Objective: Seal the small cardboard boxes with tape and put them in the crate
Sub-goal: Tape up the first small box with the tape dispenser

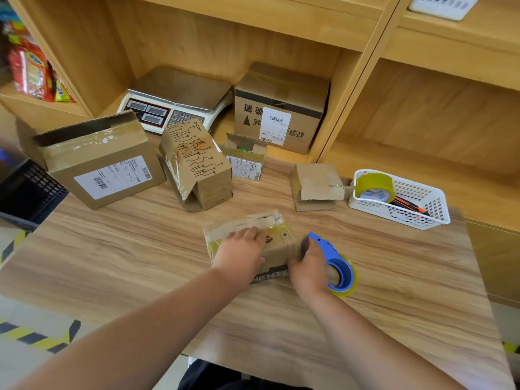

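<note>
A small cardboard box [277, 250] lies on the wooden table [140, 249] in front of me. My left hand [242, 253] rests flat on its top, fingers spread. My right hand [308, 267] grips a blue tape dispenser [336, 263] with a yellowish tape roll, held against the box's right side. More small boxes stand behind: an open one with a label [246, 157], a patterned one tipped on its side [197, 164], and one with loose flaps [316, 185]. The black crate [28, 190] sits low at the table's left edge.
A larger labelled box [98, 161] stands at the left. A weighing scale [177, 99] and another box [281, 108] occupy the shelf niche. A white basket [405, 201] at the right holds a tape roll [374, 187] and a cutter.
</note>
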Motion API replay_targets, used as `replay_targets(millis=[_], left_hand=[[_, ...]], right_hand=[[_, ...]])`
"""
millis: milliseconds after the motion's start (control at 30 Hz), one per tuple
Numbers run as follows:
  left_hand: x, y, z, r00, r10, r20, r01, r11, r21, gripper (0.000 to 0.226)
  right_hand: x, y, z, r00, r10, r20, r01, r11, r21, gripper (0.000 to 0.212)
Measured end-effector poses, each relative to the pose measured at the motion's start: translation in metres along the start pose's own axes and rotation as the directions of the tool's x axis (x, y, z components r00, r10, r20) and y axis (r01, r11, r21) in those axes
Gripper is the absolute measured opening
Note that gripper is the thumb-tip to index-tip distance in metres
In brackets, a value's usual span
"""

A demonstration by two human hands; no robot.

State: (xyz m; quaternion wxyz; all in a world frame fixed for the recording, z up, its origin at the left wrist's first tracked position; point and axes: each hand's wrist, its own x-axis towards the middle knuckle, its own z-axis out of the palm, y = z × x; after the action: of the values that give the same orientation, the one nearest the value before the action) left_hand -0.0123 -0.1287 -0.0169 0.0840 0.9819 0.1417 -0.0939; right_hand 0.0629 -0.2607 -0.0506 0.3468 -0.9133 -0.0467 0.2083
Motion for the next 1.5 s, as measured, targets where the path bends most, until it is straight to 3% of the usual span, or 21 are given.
replay_targets(millis=[100, 167, 300, 367, 500, 700, 800, 900, 967, 1167, 1267, 1367, 1433, 1500], left_hand=[[-0.007, 0.005, 0.012, 0.998, 0.065, -0.013, -0.064, 0.996, 0.064, 0.062], [-0.011, 0.005, 0.016, 0.991, 0.13, -0.038, -0.13, 0.991, 0.021, 0.063], [-0.008, -0.002, 0.013, 0.968, 0.21, -0.14, -0.209, 0.978, 0.024, 0.035], [-0.003, -0.007, 0.011, 0.98, 0.146, -0.139, -0.153, 0.987, -0.042, 0.042], [0.004, -0.027, 0.011, 0.991, -0.118, -0.06, 0.111, 0.987, -0.113, 0.071], [0.006, -0.025, 0.008, 0.965, -0.253, 0.072, 0.261, 0.955, -0.138, 0.069], [0.003, -0.016, 0.004, 0.947, -0.286, 0.145, 0.308, 0.938, -0.156, 0.071], [0.0, -0.006, 0.005, 0.929, -0.285, 0.237, 0.348, 0.891, -0.292, 0.074], [-0.004, 0.0, 0.007, 0.919, -0.276, 0.283, 0.373, 0.842, -0.39, 0.07], [-0.013, 0.007, 0.022, 0.899, -0.355, 0.257, 0.436, 0.78, -0.448, 0.067], [-0.01, 0.007, 0.023, 0.896, -0.349, 0.273, 0.441, 0.764, -0.471, 0.065], [-0.003, 0.004, 0.021, 0.902, -0.324, 0.286, 0.429, 0.75, -0.504, 0.062], [0.0, 0.002, 0.018, 0.912, -0.303, 0.278, 0.408, 0.743, -0.53, 0.07], [0.004, -0.001, 0.016, 0.93, -0.258, 0.26, 0.356, 0.804, -0.476, 0.091]], right_hand=[[0.0, 0.007, -0.01, 1.0, -0.029, -0.006, 0.029, 0.999, -0.045, 0.053], [0.0, 0.012, -0.011, 0.999, -0.049, -0.011, 0.048, 0.997, -0.059, 0.048], [-0.005, 0.018, -0.009, 0.999, -0.041, -0.011, 0.041, 0.999, -0.033, 0.05], [-0.007, 0.02, -0.01, 0.999, -0.046, 0.005, 0.046, 0.999, -0.028, 0.052], [-0.01, 0.023, -0.009, 0.997, -0.051, -0.052, 0.05, 0.999, -0.02, 0.044], [-0.015, 0.016, -0.007, 0.996, -0.046, -0.08, 0.049, 0.998, 0.033, 0.034], [-0.015, 0.007, -0.003, 0.998, -0.062, -0.034, 0.064, 0.995, 0.071, 0.033], [-0.015, 0.0, 0.0, 0.996, -0.085, -0.001, 0.085, 0.993, 0.08, 0.033], [-0.013, -0.004, -0.002, 0.994, -0.096, 0.047, 0.095, 0.995, 0.017, 0.049], [-0.006, -0.002, -0.007, 0.987, -0.125, 0.101, 0.125, 0.992, 0.002, 0.064], [-0.005, 0.001, -0.008, 0.985, -0.111, 0.13, 0.117, 0.993, -0.035, 0.081], [-0.006, 0.003, -0.007, 0.985, -0.128, 0.116, 0.136, 0.988, -0.071, 0.083], [-0.006, 0.005, -0.003, 0.99, -0.11, 0.088, 0.116, 0.991, -0.062, 0.084], [-0.006, 0.008, 0.001, 0.995, -0.073, 0.075, 0.072, 0.997, 0.006, 0.079]])
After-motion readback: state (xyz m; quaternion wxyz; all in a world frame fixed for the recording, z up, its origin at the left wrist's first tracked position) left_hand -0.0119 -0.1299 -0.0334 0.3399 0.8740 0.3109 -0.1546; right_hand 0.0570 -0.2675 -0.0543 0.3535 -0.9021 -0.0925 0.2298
